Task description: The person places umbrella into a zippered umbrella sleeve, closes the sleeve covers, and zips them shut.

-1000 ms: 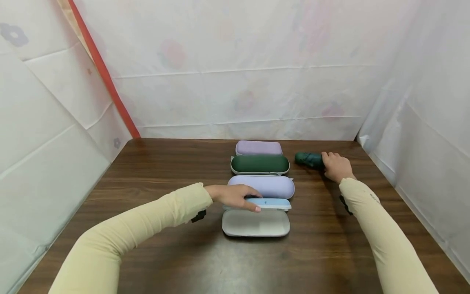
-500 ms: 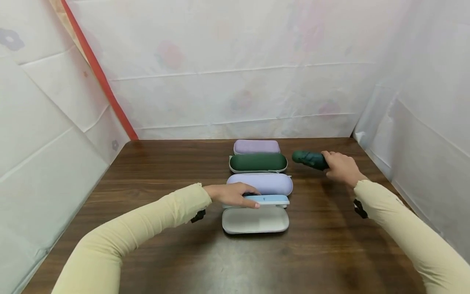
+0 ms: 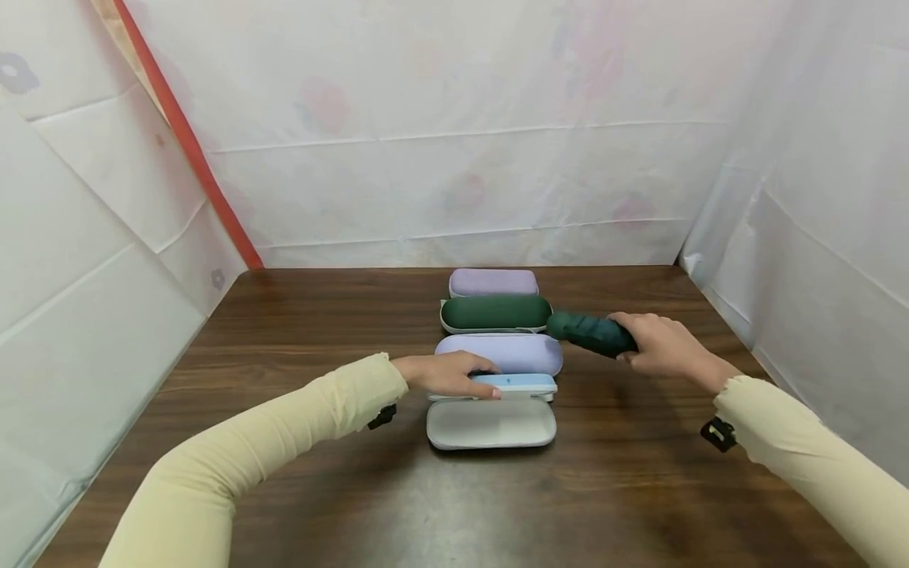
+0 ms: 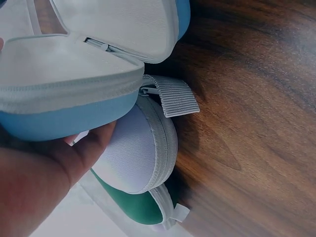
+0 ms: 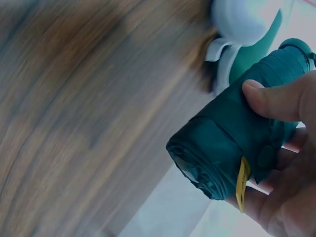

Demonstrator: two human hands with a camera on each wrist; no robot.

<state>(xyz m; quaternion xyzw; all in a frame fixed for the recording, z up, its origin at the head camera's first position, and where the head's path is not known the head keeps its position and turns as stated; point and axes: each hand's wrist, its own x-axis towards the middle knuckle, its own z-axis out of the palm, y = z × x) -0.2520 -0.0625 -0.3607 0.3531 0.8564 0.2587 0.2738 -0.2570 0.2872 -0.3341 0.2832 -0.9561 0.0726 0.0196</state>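
Note:
My right hand (image 3: 660,345) grips a dark green folded umbrella (image 3: 596,335), held above the table's right part, its far end pointing left towards the row of cases. In the right wrist view a yellow tag hangs from the rolled umbrella (image 5: 222,133), and the thumb lies across the fabric. My left hand (image 3: 449,375) holds the light blue zippered case (image 3: 529,382), thumb at the near side and fingers behind it. This case lies unzipped, its lid (image 3: 490,426) folded towards me; the left wrist view shows a white lining and a grey ribbed tab (image 4: 175,95).
Behind the blue case stand further zippered cases in a row: a lavender one (image 3: 511,353), a dark green one (image 3: 497,313) and a purple one (image 3: 493,282). They rest on a brown wooden table (image 3: 319,315), with white sheeting (image 3: 426,158) hanging round the back and sides.
My right hand has lifted the umbrella off the table and brought it nearer and leftwards, towards the cases. The left hand stays at the blue case, which tips slightly.

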